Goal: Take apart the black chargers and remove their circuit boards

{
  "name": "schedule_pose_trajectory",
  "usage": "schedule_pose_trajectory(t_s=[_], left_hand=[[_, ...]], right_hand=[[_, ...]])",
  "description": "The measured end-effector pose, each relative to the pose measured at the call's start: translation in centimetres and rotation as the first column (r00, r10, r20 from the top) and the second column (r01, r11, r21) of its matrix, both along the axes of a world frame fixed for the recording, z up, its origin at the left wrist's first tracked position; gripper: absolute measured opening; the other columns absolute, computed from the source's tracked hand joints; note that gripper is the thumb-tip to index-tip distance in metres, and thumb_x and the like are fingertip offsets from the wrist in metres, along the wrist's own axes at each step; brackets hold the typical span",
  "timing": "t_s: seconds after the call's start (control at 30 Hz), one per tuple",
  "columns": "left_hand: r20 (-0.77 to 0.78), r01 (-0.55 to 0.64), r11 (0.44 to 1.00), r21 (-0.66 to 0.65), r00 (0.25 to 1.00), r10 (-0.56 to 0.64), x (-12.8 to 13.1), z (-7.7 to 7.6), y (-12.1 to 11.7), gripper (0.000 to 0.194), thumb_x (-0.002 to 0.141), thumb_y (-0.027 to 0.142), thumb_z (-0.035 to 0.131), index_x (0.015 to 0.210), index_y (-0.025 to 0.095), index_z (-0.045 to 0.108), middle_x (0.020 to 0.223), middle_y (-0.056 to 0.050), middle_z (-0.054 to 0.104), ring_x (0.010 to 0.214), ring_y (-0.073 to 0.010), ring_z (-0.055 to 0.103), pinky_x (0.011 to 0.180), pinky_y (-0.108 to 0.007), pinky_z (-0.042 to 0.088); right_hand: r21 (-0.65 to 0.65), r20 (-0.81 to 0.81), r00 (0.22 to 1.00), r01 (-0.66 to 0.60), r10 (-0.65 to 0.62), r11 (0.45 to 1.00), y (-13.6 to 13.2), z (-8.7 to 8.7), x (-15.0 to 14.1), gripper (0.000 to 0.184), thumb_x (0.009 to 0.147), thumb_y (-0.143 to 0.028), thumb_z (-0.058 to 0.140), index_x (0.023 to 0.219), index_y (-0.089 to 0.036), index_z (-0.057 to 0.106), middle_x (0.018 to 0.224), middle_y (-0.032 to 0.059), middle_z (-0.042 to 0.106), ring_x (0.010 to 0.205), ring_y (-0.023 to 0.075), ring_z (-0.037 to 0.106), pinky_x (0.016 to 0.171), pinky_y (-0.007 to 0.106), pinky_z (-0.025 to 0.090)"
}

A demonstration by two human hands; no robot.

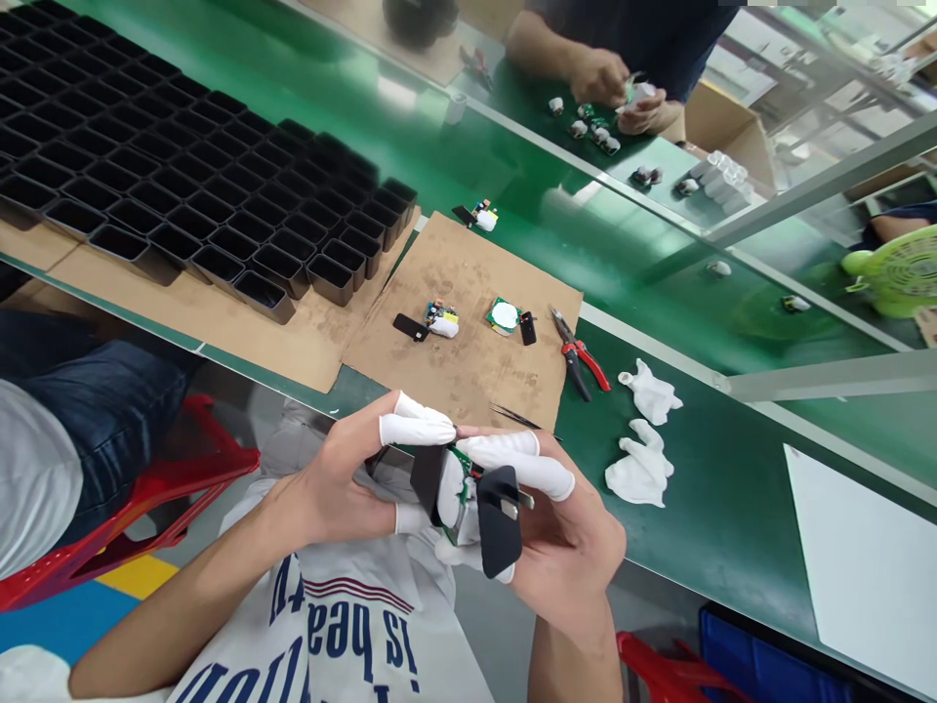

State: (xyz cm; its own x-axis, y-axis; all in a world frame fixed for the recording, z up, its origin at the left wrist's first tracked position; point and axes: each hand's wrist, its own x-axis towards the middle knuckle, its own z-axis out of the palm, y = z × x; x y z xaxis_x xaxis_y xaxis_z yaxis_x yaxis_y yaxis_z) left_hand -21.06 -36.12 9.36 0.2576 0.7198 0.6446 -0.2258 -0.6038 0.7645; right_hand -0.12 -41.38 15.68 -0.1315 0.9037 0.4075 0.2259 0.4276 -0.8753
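Observation:
My left hand (329, 488), with white finger cots on its fingertips, is closed on a black plastic charger housing (428, 478). In my right hand (563, 517), also in finger cots, is a circuit board assembly (458, 493) with white filler on it and a black end plate (500, 532) bearing metal plug prongs. The board sits at the housing's mouth, seemingly partly inside; how deep is hidden. Just beyond my hands, black tweezers (516, 418) lie on a cardboard sheet (468, 376). Two more board assemblies, one left (441, 320) and one right (505, 315), rest on that cardboard with black end plates.
Rows of open black housings (183, 195) fill the left bench. Red-handled pliers (578, 356) and white finger cots (644, 469) lie at right, near a white sheet (871, 557). Across the bench, a co-worker's hands (622, 93) hold a part behind a metal frame (841, 176).

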Motion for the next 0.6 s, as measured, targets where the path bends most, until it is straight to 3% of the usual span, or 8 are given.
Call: schedule_pose_trajectory(t_s=[0.37, 0.6], left_hand=[[-0.007, 0.029, 0.999, -0.026, 1.000, -0.029, -0.1, -0.3, 0.0, 0.068, 0.084, 0.022, 0.101, 0.147, 0.019, 0.073, 0.121, -0.016, 0.081, 0.106, -0.0289, 0.081, 0.088, -0.038, 0.071], [0.014, 0.056, 0.988, -0.145, 0.998, -0.054, 0.0, -1.1, -0.3, 0.071, 0.084, 0.020, 0.103, 0.148, 0.023, 0.073, 0.125, -0.015, 0.080, 0.110, -0.0271, 0.080, 0.091, -0.037, 0.073]], right_hand=[[0.011, -0.015, 1.000, 0.017, -0.017, 1.000, 0.3, 0.0, -0.3, 0.066, 0.076, -0.030, 0.111, 0.136, -0.030, 0.083, 0.121, 0.0111, 0.083, 0.110, 0.0346, 0.085, 0.090, 0.048, 0.075], [0.084, -0.161, 0.976, 0.159, -0.144, 0.984, 0.4, 0.8, 0.5, 0.062, 0.075, -0.052, 0.109, 0.127, -0.029, 0.084, 0.106, 0.0140, 0.086, 0.094, 0.0399, 0.087, 0.072, 0.055, 0.077]])
